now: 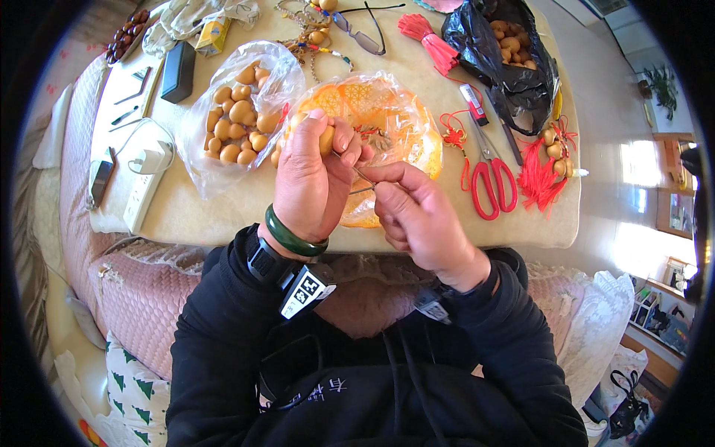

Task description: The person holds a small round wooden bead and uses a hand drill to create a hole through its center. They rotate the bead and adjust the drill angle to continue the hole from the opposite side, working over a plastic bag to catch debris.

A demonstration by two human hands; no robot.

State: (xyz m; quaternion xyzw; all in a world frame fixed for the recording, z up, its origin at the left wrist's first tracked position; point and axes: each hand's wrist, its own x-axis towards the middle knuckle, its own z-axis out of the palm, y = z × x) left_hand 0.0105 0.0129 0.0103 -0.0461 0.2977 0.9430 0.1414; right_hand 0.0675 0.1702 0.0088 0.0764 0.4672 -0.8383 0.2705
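Note:
Above the table's near side, my left hand is closed around a small tan gourd, mostly hidden by the fingers. My right hand pinches a thin, dark metal pick whose far end reaches the gourd by my left fingers; its exact shape is hard to make out. Under both hands lies an orange-patterned round plate covered with clear plastic, with small brown bits on it. Just left of my left hand, a clear plastic bag holds several small gourds.
Right of the plate lie red-handled scissors, a glue stick, a red knotted cord and red tassels. Farther back are a black bag of gourds and glasses. A white power strip lies left.

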